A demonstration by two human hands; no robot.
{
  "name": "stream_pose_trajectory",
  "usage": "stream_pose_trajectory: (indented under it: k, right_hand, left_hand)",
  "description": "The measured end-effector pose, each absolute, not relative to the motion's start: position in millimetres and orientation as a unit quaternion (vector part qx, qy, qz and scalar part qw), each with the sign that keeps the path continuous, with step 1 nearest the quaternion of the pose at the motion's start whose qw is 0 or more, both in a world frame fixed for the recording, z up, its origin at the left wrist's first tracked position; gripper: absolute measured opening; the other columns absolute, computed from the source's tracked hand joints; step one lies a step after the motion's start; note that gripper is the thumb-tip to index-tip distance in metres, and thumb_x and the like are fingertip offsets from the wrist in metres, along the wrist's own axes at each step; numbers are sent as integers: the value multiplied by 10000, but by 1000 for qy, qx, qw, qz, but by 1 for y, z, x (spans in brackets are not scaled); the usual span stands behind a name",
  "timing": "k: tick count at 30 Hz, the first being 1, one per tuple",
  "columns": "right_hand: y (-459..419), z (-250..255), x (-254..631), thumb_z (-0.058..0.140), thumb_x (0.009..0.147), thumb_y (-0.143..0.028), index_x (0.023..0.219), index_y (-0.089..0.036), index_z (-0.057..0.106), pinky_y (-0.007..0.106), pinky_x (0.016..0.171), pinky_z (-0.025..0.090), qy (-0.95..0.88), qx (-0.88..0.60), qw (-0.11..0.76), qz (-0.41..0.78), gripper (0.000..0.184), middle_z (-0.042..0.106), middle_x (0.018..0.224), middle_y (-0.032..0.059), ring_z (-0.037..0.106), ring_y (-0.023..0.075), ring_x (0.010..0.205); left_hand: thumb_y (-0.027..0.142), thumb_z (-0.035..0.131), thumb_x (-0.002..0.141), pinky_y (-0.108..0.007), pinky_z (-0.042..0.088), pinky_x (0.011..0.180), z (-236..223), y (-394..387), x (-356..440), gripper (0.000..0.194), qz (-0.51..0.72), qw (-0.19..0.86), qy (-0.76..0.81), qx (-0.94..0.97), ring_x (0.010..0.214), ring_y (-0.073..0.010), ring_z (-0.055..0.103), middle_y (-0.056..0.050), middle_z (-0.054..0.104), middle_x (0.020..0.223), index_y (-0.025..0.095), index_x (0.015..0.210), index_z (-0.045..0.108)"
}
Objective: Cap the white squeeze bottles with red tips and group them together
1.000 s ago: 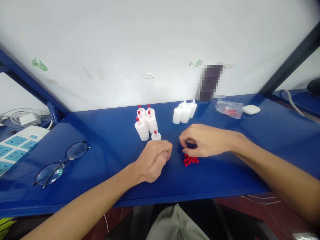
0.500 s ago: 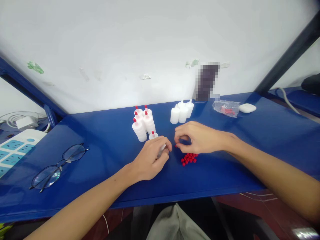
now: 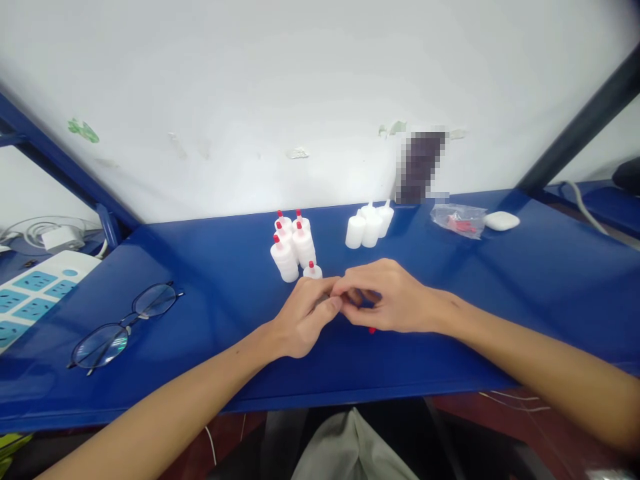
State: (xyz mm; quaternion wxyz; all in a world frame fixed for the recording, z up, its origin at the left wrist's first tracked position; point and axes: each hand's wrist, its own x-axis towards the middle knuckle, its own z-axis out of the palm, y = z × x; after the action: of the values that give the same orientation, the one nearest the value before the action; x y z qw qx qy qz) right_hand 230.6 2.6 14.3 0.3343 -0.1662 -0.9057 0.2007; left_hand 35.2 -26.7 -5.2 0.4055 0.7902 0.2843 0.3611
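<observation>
Holds mostly hidden pale object (image 3: 321,302) in curled left hand (image 3: 301,325); cannot tell the contents of bent right hand (image 3: 395,298), touching left. Partly covers red cap (image 3: 372,330) beneath.

Left hand (image 3: 306,321) curled, right hand (image 3: 345,297) meeting it, forearms (image 3: 200,399) angled inward.

Left hand (image 3: 303,323), right hand (image 3: 395,300), left forearm (image 3: 200,395) and right forearm (image 3: 520,343) are bare. A dark spot (image 3: 238,352) marks the left forearm. The garment (image 3: 340,450) is grey-green, creased.
</observation>
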Motion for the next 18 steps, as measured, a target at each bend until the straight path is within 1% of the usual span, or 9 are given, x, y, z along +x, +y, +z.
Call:
stream_pose_trajectory:
  k: [3,6,9,11,13,16,18]
  right_hand:
    - [1,11,229,627,832,-122,869,-156,680,180,505,361,-905,-153,351,183,73,525,601,-63,446,49,511]
    - [-2,9,226,621,866,-160,894,-162,687,185,494,356,-903,-147,359,185,71,506,568,-68,429,53,493]
    - [-5,7,223,623,879,-197,897,-179,689,194,500,362,-901,-152,361,185,71,519,551,-65,431,60,491]
    - [-8,7,222,614,881,-206,887,-185,687,202,502,362,-903,-153,360,178,76,526,547,-61,433,63,489]
    - [-10,9,223,612,866,-203,865,-192,681,208,496,361,-900,-155,369,172,70,503,530,-67,426,64,479]
    - [-10,16,229,633,822,-182,854,-195,653,211,468,359,-870,-176,419,193,40,448,511,-84,398,61,445]
    - [-5,24,234,649,821,-180,867,-195,632,217,463,368,-830,-193,470,232,51,457,529,-83,404,65,444]
  left_hand:
    - [347,390,966,-257,370,584,-6,-28,35,329,364,388,304,790,589,-118,460,-10,564,695,130,870,619]
    - [351,399,947,-256,355,544,-6,-31,35,319,379,346,310,800,542,-114,440,-3,541,635,139,804,589]
    - [359,391,932,-261,355,525,-7,-34,34,316,391,321,296,810,521,-115,442,-3,534,613,154,755,553]
    - [362,383,935,-264,348,519,-7,-35,34,316,394,317,288,813,513,-113,433,2,512,600,163,735,525]
    - [384,380,951,-267,349,524,-7,-35,35,332,399,330,283,808,524,-113,434,0,509,617,162,747,519]
    - [503,373,970,-271,349,533,-9,-35,37,439,415,359,274,790,537,-116,442,-3,512,623,151,777,552]
    - [553,298,991,-268,356,534,-9,-34,37,555,412,377,289,778,523,-117,451,1,497,577,144,753,589]
